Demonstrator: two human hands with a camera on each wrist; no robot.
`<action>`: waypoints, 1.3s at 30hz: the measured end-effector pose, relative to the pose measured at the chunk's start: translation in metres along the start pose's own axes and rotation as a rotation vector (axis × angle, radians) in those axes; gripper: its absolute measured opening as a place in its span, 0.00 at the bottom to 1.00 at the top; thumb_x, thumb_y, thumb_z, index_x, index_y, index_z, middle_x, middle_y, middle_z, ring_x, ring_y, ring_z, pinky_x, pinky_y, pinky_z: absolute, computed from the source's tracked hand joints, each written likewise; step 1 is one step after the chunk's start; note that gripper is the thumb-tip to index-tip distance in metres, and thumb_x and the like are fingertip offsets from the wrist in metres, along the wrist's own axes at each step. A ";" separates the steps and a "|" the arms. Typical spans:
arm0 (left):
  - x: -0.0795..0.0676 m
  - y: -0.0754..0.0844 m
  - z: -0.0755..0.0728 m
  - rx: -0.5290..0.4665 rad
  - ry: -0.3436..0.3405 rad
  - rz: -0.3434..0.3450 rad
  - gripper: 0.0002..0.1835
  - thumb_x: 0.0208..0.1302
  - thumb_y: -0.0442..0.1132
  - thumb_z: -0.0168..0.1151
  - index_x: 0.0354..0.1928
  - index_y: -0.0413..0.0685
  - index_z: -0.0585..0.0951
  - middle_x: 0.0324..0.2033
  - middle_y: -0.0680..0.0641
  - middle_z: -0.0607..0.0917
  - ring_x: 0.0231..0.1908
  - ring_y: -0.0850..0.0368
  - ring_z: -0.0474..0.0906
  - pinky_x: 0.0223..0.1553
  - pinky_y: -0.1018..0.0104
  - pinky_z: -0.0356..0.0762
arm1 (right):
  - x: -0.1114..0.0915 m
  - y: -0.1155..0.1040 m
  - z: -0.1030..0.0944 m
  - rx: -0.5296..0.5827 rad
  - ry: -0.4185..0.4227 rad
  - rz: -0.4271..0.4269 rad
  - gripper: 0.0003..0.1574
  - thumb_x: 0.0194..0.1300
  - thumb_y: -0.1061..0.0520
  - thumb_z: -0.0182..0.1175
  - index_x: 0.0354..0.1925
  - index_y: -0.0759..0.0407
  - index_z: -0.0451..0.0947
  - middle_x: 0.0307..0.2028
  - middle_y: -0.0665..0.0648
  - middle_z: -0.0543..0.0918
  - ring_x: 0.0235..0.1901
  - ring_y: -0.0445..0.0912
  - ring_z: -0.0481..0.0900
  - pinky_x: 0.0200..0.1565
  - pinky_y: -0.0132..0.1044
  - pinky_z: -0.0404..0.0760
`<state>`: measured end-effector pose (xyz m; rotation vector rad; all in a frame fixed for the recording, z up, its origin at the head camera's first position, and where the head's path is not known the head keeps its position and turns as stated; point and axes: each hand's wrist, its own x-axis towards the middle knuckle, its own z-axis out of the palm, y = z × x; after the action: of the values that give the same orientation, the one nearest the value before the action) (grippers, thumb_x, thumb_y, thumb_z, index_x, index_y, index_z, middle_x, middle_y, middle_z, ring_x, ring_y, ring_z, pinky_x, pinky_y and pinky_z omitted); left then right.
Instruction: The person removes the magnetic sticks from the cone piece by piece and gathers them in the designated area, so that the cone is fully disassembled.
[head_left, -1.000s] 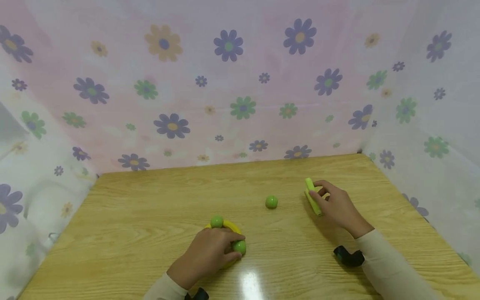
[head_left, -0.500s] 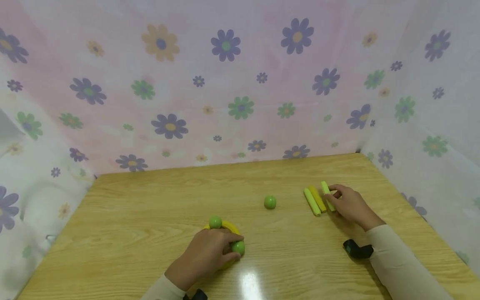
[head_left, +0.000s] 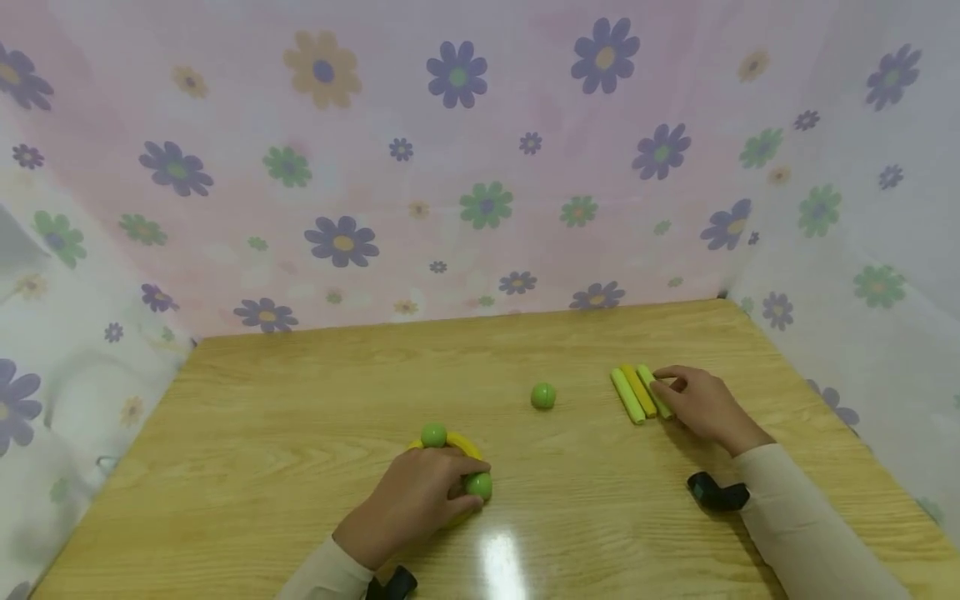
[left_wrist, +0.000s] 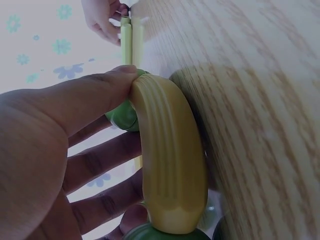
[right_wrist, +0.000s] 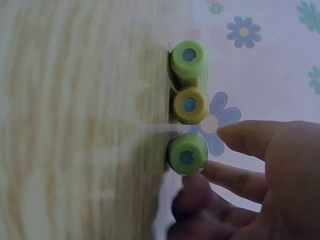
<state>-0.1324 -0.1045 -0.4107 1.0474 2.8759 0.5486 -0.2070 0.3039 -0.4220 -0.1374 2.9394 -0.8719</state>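
My left hand (head_left: pixel 408 504) holds a ring of yellow curved rods (head_left: pixel 467 446) joined by green balls (head_left: pixel 433 434), low over the table. In the left wrist view, the thumb presses where a yellow curved rod (left_wrist: pixel 172 155) meets a green ball (left_wrist: pixel 122 117), and the other fingers lie behind. Most of the ring is hidden under the hand. At the right, my right hand (head_left: pixel 705 404) is beside a light green straight rod (head_left: pixel 655 392). In the right wrist view, its thumb stands off that rod (right_wrist: pixel 187 155) while other fingertips are right at its side.
Left of that rod lie a yellow straight rod (head_left: pixel 638 391) and another light green rod (head_left: pixel 627 396), nearly parallel. A loose green ball (head_left: pixel 543 396) sits mid-table. Flowered cloth (head_left: pixel 480 158) walls the wooden table (head_left: pixel 337 383) at back and sides.
The right hand carried a light green rod rightward from beside the other rods, set it down parallel to the yellow one, and its thumb came off. The left hand kept its hold.
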 end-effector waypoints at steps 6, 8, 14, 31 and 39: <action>0.000 0.000 -0.001 0.016 -0.026 0.007 0.21 0.59 0.51 0.72 0.55 0.58 0.85 0.47 0.59 0.88 0.44 0.66 0.84 0.44 0.65 0.83 | -0.007 -0.018 0.007 -0.024 0.293 -0.110 0.23 0.78 0.50 0.51 0.57 0.66 0.78 0.30 0.59 0.78 0.15 0.42 0.64 0.18 0.36 0.65; -0.001 -0.002 -0.002 0.020 -0.033 0.015 0.23 0.60 0.51 0.71 0.58 0.58 0.84 0.47 0.57 0.88 0.40 0.67 0.83 0.41 0.67 0.82 | -0.009 -0.031 0.014 -0.008 0.380 -0.177 0.19 0.76 0.53 0.53 0.53 0.63 0.81 0.26 0.55 0.75 0.15 0.40 0.62 0.16 0.34 0.64; -0.001 -0.008 -0.020 0.027 0.034 -0.037 0.22 0.66 0.53 0.66 0.59 0.56 0.82 0.40 0.55 0.89 0.27 0.71 0.78 0.33 0.66 0.79 | -0.014 -0.072 0.037 0.015 0.444 -0.371 0.09 0.72 0.59 0.58 0.46 0.58 0.83 0.24 0.48 0.72 0.21 0.37 0.63 0.24 0.32 0.65; -0.013 -0.043 -0.038 0.108 -0.058 -0.436 0.21 0.61 0.61 0.68 0.39 0.50 0.82 0.15 0.56 0.76 0.16 0.61 0.68 0.19 0.66 0.67 | -0.010 -0.173 0.097 0.054 0.051 -0.503 0.13 0.72 0.55 0.59 0.51 0.56 0.83 0.33 0.47 0.78 0.23 0.34 0.67 0.25 0.28 0.72; -0.012 -0.049 -0.033 -0.016 -0.132 -0.438 0.15 0.60 0.51 0.71 0.41 0.50 0.80 0.27 0.56 0.81 0.24 0.61 0.72 0.26 0.64 0.70 | -0.007 -0.188 0.110 0.110 -0.264 -0.463 0.20 0.74 0.54 0.58 0.61 0.57 0.77 0.35 0.47 0.80 0.26 0.35 0.74 0.30 0.29 0.76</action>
<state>-0.1580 -0.1574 -0.3976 0.4064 2.8433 0.4492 -0.1774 0.0885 -0.4112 -0.8798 2.6396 -0.9707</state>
